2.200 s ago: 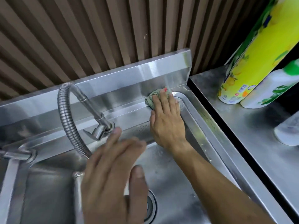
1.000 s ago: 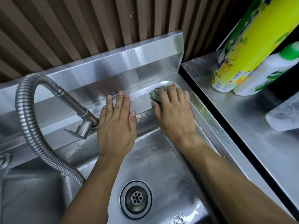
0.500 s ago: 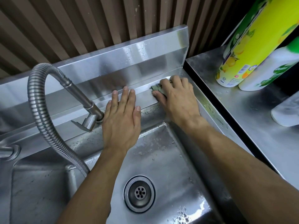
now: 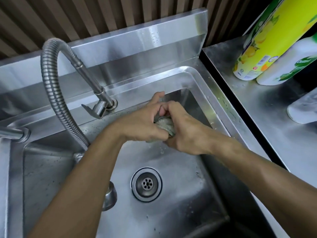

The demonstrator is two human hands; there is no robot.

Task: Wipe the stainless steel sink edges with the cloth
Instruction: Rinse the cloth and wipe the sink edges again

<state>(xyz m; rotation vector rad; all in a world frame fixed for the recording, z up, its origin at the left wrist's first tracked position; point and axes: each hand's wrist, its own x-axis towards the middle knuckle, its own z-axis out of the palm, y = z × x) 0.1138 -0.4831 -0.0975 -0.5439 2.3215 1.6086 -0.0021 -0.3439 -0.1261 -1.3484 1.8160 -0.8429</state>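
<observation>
Both hands meet over the basin of the stainless steel sink [image 4: 193,78]. My left hand [image 4: 142,122] and my right hand [image 4: 185,133] are closed around a bunched grey-green cloth [image 4: 165,125], which shows only between the fingers. The cloth is held above the basin, off the sink's rim. The back edge and right edge of the sink lie bare behind and beside the hands. The round drain [image 4: 146,183] sits below the hands in the basin floor.
A flexible corrugated faucet [image 4: 51,83] arches over the left of the basin, its base at the back ledge. A steel backsplash [image 4: 137,40] rises behind. On the right counter [image 4: 267,107] stand a yellow bottle [image 4: 267,40], a white-green bottle [image 4: 288,64] and a pale container [image 4: 303,109].
My right hand lifted the cloth off the sink's back right corner into the basin's middle. My left hand left the back ledge and joined it, both now gripping the bunched cloth.
</observation>
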